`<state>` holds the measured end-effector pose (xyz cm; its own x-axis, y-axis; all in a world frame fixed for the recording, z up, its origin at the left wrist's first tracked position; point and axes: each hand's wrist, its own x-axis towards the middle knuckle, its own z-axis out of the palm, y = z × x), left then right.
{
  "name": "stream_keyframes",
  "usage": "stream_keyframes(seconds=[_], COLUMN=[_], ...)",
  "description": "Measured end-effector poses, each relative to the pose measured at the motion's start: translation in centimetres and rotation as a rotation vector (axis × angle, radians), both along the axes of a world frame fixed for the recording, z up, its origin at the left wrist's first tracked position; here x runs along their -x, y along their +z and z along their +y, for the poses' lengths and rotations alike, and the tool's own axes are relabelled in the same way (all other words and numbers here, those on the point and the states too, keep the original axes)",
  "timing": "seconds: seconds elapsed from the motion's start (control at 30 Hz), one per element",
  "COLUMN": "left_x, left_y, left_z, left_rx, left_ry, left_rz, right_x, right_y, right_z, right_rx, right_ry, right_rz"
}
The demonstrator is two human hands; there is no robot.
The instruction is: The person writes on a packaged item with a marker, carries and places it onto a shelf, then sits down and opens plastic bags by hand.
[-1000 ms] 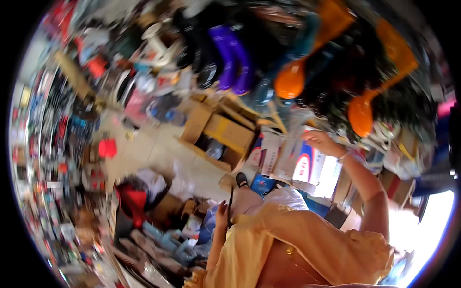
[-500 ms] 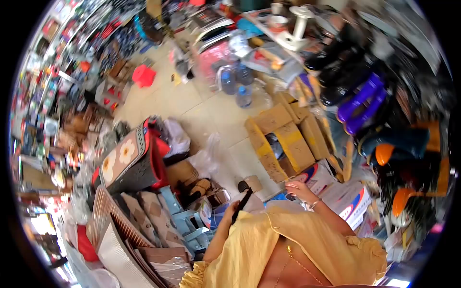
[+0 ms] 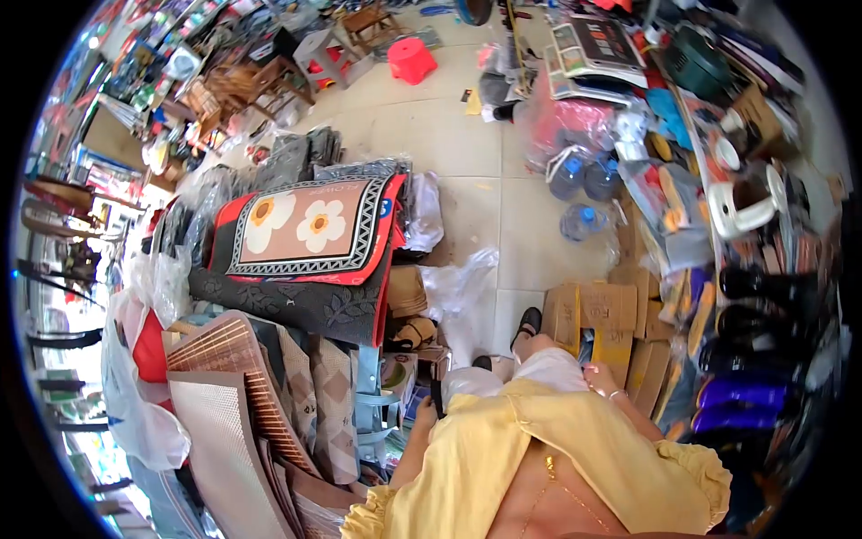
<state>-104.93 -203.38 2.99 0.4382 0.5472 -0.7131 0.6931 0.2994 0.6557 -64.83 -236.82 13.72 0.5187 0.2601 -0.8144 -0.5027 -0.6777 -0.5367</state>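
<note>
Standing on the tiled floor (image 3: 449, 216), the person (image 3: 485, 440) held a dark slim object (image 3: 438, 398) in the left hand (image 3: 426, 415), whose grip looked closed around it. The object was nearly upright, to the right of the flower mat (image 3: 305, 225) and nearer the body; what it was could not be told. The right hand (image 3: 600, 379) was farther right of the flower mat, beside the white trousers (image 3: 549, 368) and near the cardboard box (image 3: 611, 310). Its grip showed too small to tell whether it was open or closed.

Right of the flower mat, one foot (image 3: 528, 325) stood ahead of the other, so the step in hand looked like walking with the object carried low. Any further pace seemed to call for careful footing: the plastic bag (image 3: 462, 292) lay just right of the flower mat, the water bottles (image 3: 582, 222) were farther right, and the red stool (image 3: 411, 61) stood beyond it.
</note>
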Motion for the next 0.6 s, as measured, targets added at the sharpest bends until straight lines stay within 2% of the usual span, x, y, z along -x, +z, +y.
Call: stream_keyframes(seconds=[0.03, 0.2, 0.27, 0.33, 0.37, 0.4, 0.47, 0.5, 0.53, 0.6], left_x=[-1.3, -9.7, -13.3, -16.6, -17.6, -19.4, -20.8, -23.4, -25.7, -29.4], left_y=[0.7, 0.8, 1.4, 2.2, 5.5, 5.0, 0.5, 2.1, 2.1, 2.1], left_z=[-0.1, -1.3, -0.4, 1.3, 2.4, 3.7, 6.1, 7.4, 8.8, 14.0], left_rx=[-0.019, -0.105, -0.105, -0.198, -0.022, -0.023, -0.192, -0.200, -0.134, -0.055], left_ry=[0.025, 0.156, 0.196, 0.417, 0.437, 0.442, 0.140, 0.074, 0.112, 0.014], left_rz=[0.080, 0.173, 0.166, 0.028, 0.038, 0.033, 0.073, 0.316, 0.468, 0.294], right_x=[-2.3, -16.7, -22.4, -27.6, -30.4, -32.8, -35.4, -36.5, -37.5, -38.7], right_y=[-0.2, -2.2, -2.8, -4.0, -4.5, -3.8, -1.4, -1.8, -2.9, -4.3], right_z=[0.3, 4.6, 6.7, 9.4, 11.2, 13.4, 17.4, 18.7, 19.9, 21.4], right_rx=[-0.108, -0.243, -0.221, -0.247, -0.273, -0.276, -0.332, -0.329, -0.315, -0.260], right_ry=[-0.102, 0.031, 0.073, 0.056, 0.015, 0.020, -0.042, -0.054, -0.063, -0.104], right_rz=[0.012, -0.041, -0.108, -0.166, -0.239, -0.244, -0.251, -0.252, -0.281, -0.243])
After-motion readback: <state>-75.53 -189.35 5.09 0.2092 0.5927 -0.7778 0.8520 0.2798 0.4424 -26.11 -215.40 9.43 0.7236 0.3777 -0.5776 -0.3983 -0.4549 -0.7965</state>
